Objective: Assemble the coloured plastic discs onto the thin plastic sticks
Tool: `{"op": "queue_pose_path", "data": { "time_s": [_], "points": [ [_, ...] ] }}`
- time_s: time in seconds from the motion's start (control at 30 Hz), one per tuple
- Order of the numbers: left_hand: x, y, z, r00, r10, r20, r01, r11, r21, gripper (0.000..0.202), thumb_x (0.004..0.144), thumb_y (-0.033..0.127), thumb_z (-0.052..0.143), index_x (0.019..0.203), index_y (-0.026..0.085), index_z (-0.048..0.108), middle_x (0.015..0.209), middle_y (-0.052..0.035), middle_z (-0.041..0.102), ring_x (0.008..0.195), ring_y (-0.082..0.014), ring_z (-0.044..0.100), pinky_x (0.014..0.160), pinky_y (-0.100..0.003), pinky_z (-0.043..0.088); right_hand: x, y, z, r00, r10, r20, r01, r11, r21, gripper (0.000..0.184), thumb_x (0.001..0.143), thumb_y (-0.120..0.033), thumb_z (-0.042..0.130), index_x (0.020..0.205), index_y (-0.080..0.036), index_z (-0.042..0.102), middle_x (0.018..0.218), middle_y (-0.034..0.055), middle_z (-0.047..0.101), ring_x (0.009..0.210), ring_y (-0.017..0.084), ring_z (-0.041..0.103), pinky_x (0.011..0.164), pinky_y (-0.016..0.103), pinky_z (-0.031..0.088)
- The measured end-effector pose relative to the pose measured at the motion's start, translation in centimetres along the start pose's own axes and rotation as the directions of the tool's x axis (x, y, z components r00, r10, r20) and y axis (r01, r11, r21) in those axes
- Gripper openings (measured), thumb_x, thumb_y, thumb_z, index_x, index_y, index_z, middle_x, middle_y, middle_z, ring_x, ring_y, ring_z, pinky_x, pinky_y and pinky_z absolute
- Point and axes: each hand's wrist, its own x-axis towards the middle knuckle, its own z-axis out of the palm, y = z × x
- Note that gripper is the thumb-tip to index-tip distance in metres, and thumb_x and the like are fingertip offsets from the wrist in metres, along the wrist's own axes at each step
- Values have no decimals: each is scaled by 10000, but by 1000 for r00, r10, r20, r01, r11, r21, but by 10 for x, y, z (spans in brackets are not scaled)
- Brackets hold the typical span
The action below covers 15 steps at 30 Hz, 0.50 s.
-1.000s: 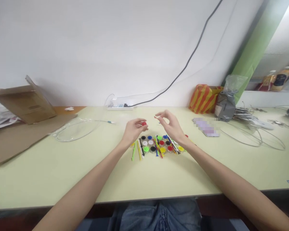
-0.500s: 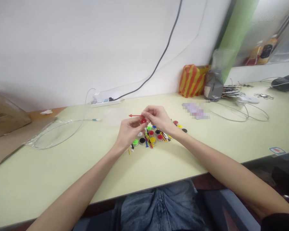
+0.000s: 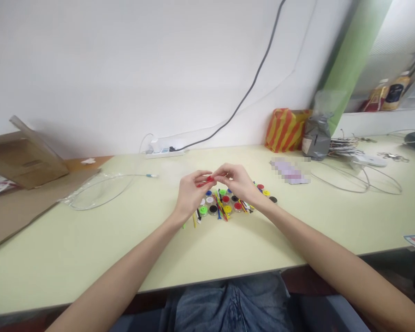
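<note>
Red plastic stick (image 3: 202, 183) held between left grip (image 3: 192, 193) and right grip (image 3: 237, 182)

Since the earlier view, the two grips have closed in on each other, and the fingers now cover much of the stick, which stood clear of them then. Both grips are closed, each pinching at the point where the fingertips of the two hands meet. The stick sits at that meeting point, held up off the table (image 3: 90, 249). Its long axis runs nearly level, crosswise to the person, with the visible end pointing to the person's left and slightly down, out past the left grip's fingers. A red round part (image 3: 210, 178) shows at the right grip's fingertips; at this size, whether it is joined to the stick cannot be told.

Directly below the grips lies a cluster of small clear pots with coloured lids, among them a yellow-lidded pot (image 3: 227, 209), mixed with loose coloured sticks (image 3: 218, 212). To the left of the grips lies a coiled clear tube (image 3: 100, 193); to the right, a pixelated flat object (image 3: 289, 171). Beyond the grips, a power strip (image 3: 165, 154) sits against the wall.
</note>
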Motion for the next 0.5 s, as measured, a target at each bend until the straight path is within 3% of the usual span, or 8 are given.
{"op": "queue_pose_path", "data": {
  "time_s": [0.2, 0.5],
  "points": [
    [-1, -1, 3, 998, 56, -4, -56, 998, -8, 331, 759, 272, 788, 1056, 143, 718, 1035, -108, 779, 984, -266, 749, 914, -404, 613, 0, -4, -4, 1000, -24, 0, 24, 996, -81, 84, 866, -203, 646, 812, -190, 710, 838, 30, 733, 772, 166, 633, 703, 298, 455],
    [1, 1, 4, 995, 94, 19, -93, 995, -33, 340, 802, 341, 774, 1073, 144, 714, 1088, -109, 767, 1009, -260, 741, 954, -405, 602, 0, 4, -6, 991, -122, -62, 111, 981, -157, 78, 870, -155, 623, 832, -200, 675, 836, 14, 709, 770, 161, 598, 742, 302, 456]
  ]
}}
